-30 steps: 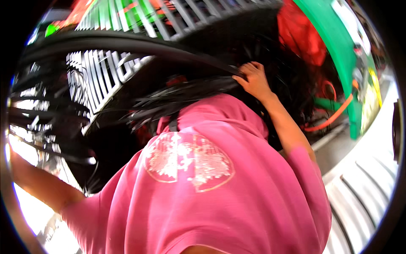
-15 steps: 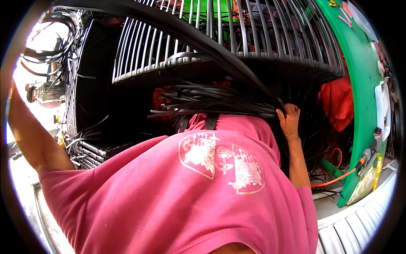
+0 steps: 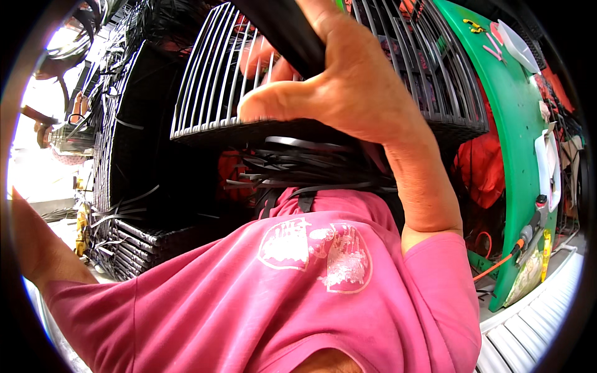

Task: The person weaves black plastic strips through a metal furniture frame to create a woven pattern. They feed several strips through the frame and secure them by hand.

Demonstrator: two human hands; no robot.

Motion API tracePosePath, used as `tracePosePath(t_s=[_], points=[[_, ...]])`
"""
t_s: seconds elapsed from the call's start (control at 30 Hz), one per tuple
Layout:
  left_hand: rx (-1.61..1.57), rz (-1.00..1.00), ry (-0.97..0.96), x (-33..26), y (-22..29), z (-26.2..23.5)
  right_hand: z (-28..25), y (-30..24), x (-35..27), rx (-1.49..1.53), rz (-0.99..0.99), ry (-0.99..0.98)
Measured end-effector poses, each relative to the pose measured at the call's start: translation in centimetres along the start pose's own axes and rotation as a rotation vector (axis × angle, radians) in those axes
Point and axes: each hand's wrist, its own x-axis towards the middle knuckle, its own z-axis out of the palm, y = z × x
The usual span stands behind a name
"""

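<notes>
Raised close in front of me, my right hand has its thumb and fingers wrapped round a band of flat black strips. The band runs up and left out of the top of the view. My left forearm reaches off past the left rim, and that hand is out of sight. Behind my right hand stands a woven frame with rows of grey and black slats. A loose bundle of black strips lies across my lap, below the frame's lower edge.
On the right stands a green board with small tools near its top and a tool with an orange hose. A dark woven panel rises at left, above stacked woven pieces. Red cloth hangs beside the board.
My right hand has risen from the bundle at my lap to near the top of the view, holding the black band. My left arm remains stretched out to the left.
</notes>
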Motion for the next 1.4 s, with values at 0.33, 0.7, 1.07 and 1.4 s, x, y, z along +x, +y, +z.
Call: tracePosePath(t_s=[0.33,0.7,1.07,1.4], points=[[-0.046,-0.048,-0.030,-0.1,-1.8,1.3,-3.4,7.9,-17.7,-0.626,0.314,0.053],[-0.071,-0.076,-0.055,0.0,-2.5,1.0,-8.5,12.6,-27.3,-0.871,0.352,0.038],[-0.204,0.085,-0.091,-2.1,8.1,0.3,-5.9,9.1,-25.9,-1.093,0.571,-0.339],[-0.034,0.699,-0.947,-9.0,27.1,23.2,-3.9,7.8,-23.1,-1.144,0.368,-0.358]])
